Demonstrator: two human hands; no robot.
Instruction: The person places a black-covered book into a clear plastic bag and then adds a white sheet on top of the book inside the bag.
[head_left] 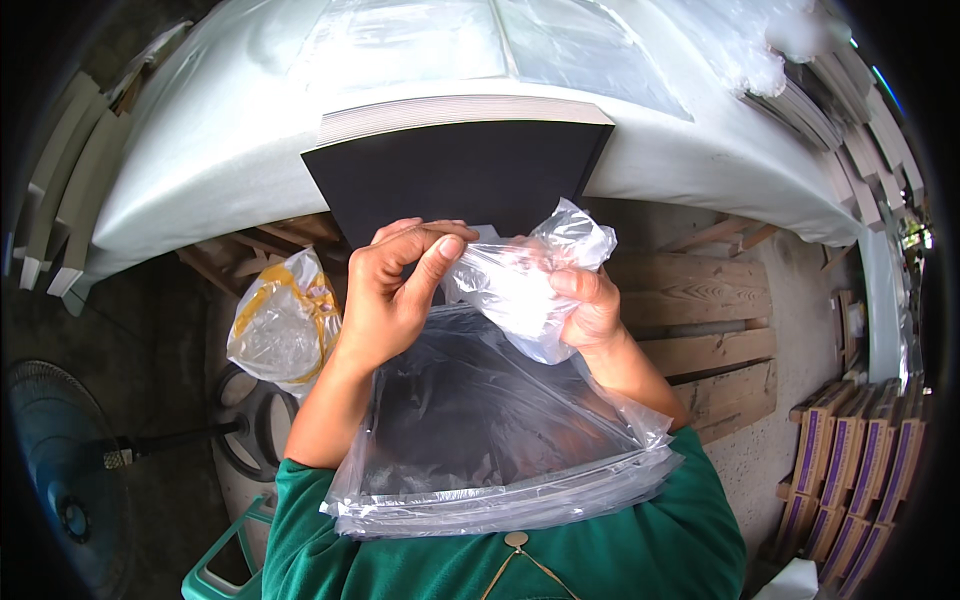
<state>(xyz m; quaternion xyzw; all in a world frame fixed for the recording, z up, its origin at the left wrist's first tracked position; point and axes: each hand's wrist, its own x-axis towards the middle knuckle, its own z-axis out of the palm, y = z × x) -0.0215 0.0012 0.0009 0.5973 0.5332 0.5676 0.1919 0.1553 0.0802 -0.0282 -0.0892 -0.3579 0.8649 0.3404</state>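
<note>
A crumpled clear plastic bag [515, 310] is bunched up between my two hands, in front of my chest. Thumb and fingertips of my left hand [395, 290] pinch its left edge. My right hand [590, 310] grips the gathered film on the other side, its fingers partly behind the plastic. Below them, against my body, lies a layered pile of clear plastic bags [500, 510]; a dark surface shows through, and I cannot tell whether it is inside or underneath. Just beyond my hands stands a thick stack of black-faced sheets [450, 165] with pale edges, tilted against the table.
A white-covered table [250, 70] with clear film spans the far side. At left are a yellow-and-clear plastic bag [285, 320], a blue fan [70, 490] and a green stool [235, 555]. A wooden pallet [700, 300] and stacked cartons [850, 470] are at right.
</note>
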